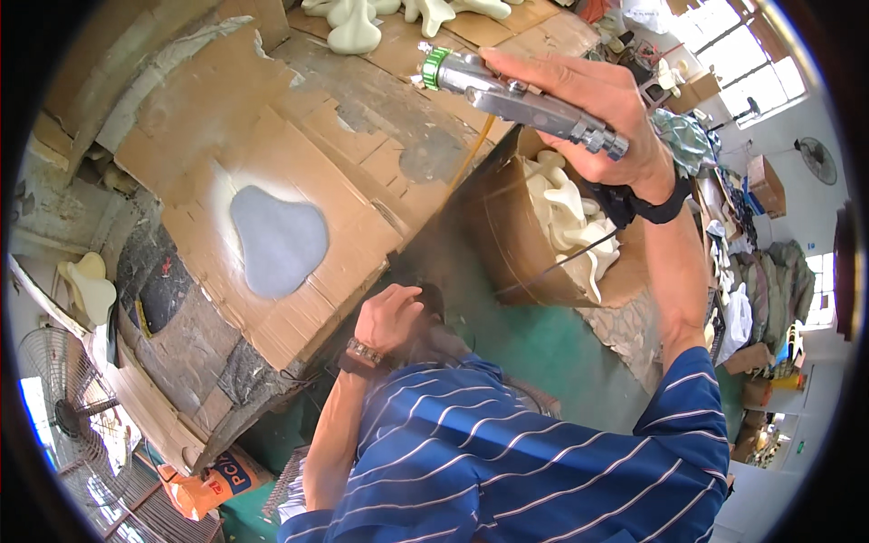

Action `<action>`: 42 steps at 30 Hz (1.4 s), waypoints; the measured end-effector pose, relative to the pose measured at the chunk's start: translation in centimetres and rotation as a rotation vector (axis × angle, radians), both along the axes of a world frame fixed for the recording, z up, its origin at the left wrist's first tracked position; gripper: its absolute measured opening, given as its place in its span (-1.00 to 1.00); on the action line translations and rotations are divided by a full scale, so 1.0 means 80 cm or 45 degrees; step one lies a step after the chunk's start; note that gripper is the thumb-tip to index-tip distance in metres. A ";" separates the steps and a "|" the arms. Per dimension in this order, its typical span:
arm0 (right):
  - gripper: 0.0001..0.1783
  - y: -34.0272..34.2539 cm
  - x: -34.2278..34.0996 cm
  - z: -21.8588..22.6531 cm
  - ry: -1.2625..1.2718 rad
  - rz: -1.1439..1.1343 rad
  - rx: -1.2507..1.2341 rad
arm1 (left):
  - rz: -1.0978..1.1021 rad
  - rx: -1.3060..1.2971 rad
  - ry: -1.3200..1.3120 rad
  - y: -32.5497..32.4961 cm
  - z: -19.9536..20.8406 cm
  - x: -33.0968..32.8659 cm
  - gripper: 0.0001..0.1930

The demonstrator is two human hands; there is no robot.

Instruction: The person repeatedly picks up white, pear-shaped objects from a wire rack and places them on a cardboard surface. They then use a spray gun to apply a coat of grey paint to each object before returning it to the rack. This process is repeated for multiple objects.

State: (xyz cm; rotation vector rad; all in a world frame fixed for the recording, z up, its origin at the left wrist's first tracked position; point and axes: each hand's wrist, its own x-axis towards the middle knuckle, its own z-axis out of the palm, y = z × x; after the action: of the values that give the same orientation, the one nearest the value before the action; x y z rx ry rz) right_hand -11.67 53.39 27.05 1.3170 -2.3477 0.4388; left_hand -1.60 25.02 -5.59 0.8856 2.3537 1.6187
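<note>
My right hand [602,109], raised over the far right of the bench, is wrapped round a silvery metal spray gun [534,104]. Its green-ringed nozzle end points left, and a thin amber hose [472,161] runs down below it. On the cardboard sheet [353,204] lies a flat grey-blue piece [279,240], shaped like a rounded triangle, with whitish overspray round its edges. My left hand [389,317] is low by my lap, near the bench's edge. Its fingers are curled in, and nothing shows in them.
At the right stands a large cardboard box [507,235] of cream-coloured moulded foam pieces [570,217]. More cream pieces [353,25] lie at the bench's far end. Fans [68,416] stand at the lower left, beside an orange-and-white sack [213,484].
</note>
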 end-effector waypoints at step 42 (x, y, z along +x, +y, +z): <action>-0.24 -0.027 0.123 -0.171 -0.416 -0.374 -0.493 | -0.537 -0.397 -0.823 0.032 -0.108 0.044 -0.44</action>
State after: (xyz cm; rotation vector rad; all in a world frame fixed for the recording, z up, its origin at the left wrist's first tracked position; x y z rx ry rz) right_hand -1.84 51.19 13.41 0.7540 -2.4893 1.0142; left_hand 1.93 27.60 -14.20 0.6124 1.7529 1.1073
